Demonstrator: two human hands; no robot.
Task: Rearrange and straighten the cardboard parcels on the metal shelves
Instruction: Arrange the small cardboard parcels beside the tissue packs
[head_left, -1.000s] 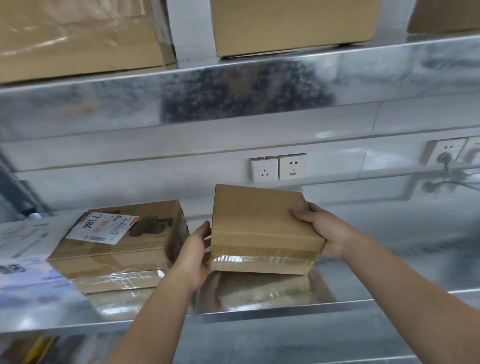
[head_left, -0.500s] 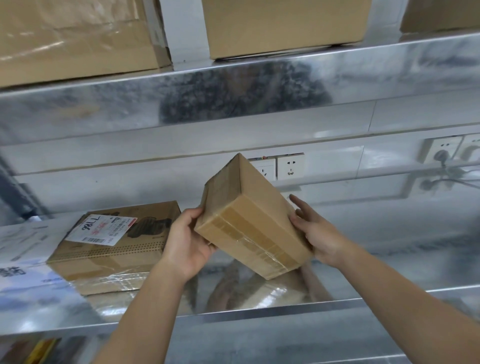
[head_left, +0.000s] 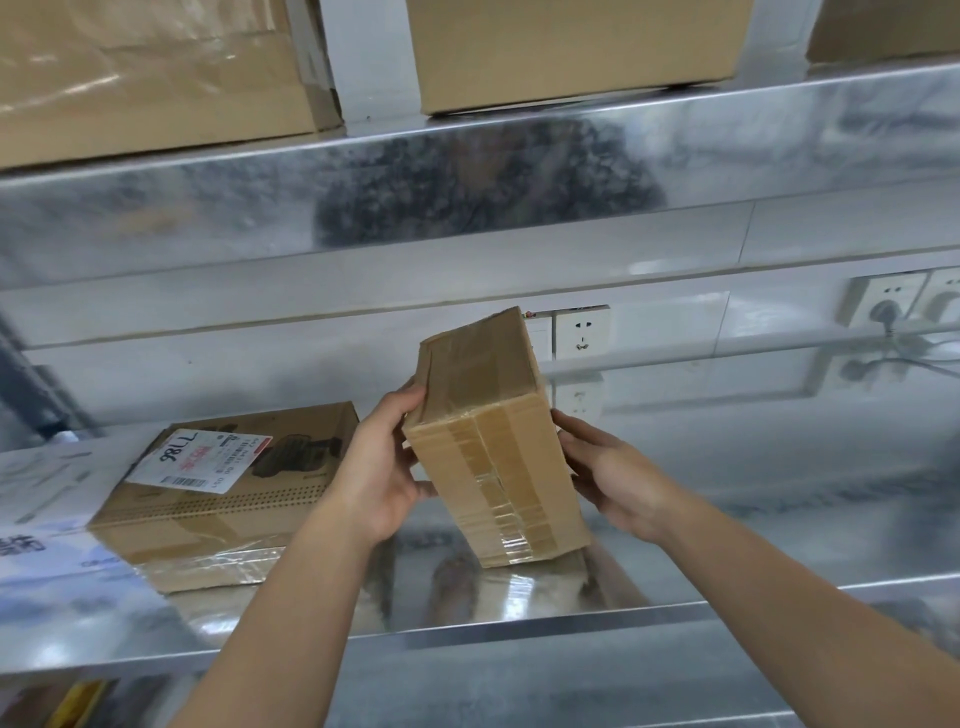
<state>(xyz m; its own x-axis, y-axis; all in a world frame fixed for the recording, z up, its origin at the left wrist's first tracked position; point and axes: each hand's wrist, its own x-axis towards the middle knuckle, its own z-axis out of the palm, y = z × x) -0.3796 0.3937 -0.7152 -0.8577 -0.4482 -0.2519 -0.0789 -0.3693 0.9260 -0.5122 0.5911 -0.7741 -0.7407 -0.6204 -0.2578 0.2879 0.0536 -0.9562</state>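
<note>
Parcel (head_left: 498, 467) tilted steeper, taped cardboard | left hand (head_left: 382, 467) grips edge | right hand (head_left: 615, 480) flat on side

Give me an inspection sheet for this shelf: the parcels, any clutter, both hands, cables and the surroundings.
Surface: shiny metal shelf, reflective.
Job's things: taped parcel held tilted over the shelf, and I cannot tell if its low corner touches; labelled parcel lies flat to its left; more parcels on the upper shelf.
Clutter: white printed packet at the shelf's left end.
Hands: left hand grips the taped parcel's left edge; right hand presses straight fingers on its right side.
Cables: dark plug with cable in the far-right socket.
Surroundings: tiled wall; free wall socket behind the taped parcel.
</note>
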